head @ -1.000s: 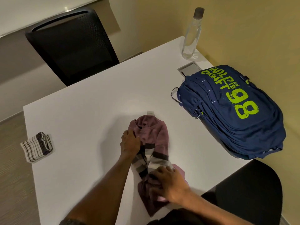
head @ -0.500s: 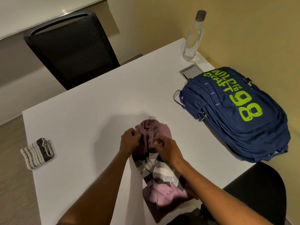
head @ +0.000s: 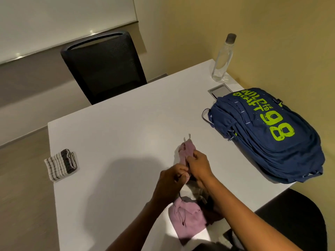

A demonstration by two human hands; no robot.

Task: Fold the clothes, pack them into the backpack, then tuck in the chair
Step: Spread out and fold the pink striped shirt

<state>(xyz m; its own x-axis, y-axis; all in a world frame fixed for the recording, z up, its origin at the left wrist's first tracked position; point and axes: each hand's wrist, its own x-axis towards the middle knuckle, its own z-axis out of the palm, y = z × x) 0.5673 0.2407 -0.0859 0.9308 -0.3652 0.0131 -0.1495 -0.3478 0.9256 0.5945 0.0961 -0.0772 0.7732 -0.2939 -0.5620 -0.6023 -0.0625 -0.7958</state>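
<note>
Both hands work close together over the near middle of the bench (head: 126, 124). Left hand (head: 172, 175) is closed, pinching a fold of the pink striped garment (head: 186, 217). Right hand (head: 198, 164) is closed too, gripping the same cloth just beyond the left, with a pink tip sticking up past its fingers. Upper part of the garment is lifted off the bench between the two hands; the rest trails down toward the near edge and lies bunched there. Judgement: the cloth is gathered and held up like this to find an edge or seam and straighten it for folding. This item is not yet folded.

A small striped cloth (head: 60, 164) sits already folded at the left edge of the bench, well apart from the hands, probably set aside to keep the working area free.

The blue backpack (head: 262, 134) lies flat on the right side of the bench, printed face up. Whether its zip is open cannot be told. Nothing seen packed, so the packing step looks untouched.

A clear bottle (head: 222, 60) stands upright at the far right corner, clear of the work. A black chair (head: 103, 64) stands at the far side of the bench.
</note>
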